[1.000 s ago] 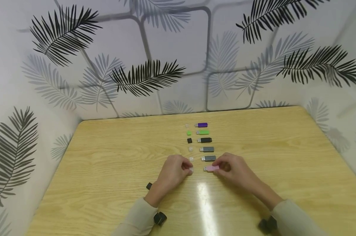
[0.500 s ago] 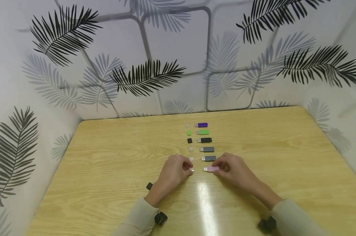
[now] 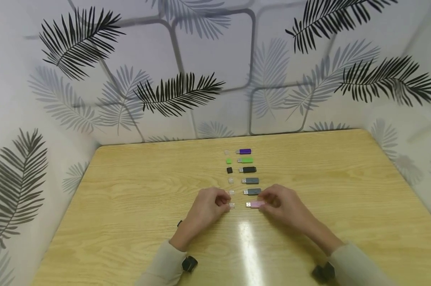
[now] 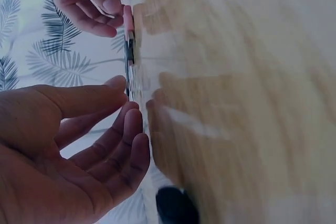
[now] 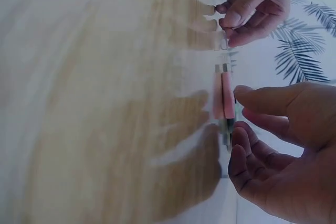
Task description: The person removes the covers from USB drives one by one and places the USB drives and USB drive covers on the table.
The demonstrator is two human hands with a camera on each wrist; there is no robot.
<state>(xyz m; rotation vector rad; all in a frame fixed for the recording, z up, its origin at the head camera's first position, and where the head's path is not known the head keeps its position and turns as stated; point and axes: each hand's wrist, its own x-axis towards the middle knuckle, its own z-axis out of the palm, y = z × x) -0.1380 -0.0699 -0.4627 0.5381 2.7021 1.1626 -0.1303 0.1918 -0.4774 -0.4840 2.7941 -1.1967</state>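
Observation:
A pink USB stick (image 3: 254,204) lies on the table, its metal plug facing left. Thumb and forefinger of my right hand (image 3: 285,204) stand around its right end; in the right wrist view a space shows between those fingertips beside the pink stick (image 5: 228,95). To the left, my left hand (image 3: 206,206) is just beside a clear cap (image 3: 231,205), which lies in line with the pink stick. Its fingers are loosely bent, with nothing visible between them in the left wrist view. Whether either hand's fingertips still graze these things is hard to tell.
Behind the pink stick lie grey (image 3: 252,192), black (image 3: 249,170), green (image 3: 246,160) and purple (image 3: 244,151) USB sticks. Left of them runs a column of caps, including a black cap (image 3: 229,170) and a green cap (image 3: 229,161). Something small and black (image 3: 179,223) shows behind the left wrist.
My left hand has drawn slightly left, leaving the clear cap in fuller view. The right forefinger has lifted a little off the pink stick, which lies straighter than a second ago.

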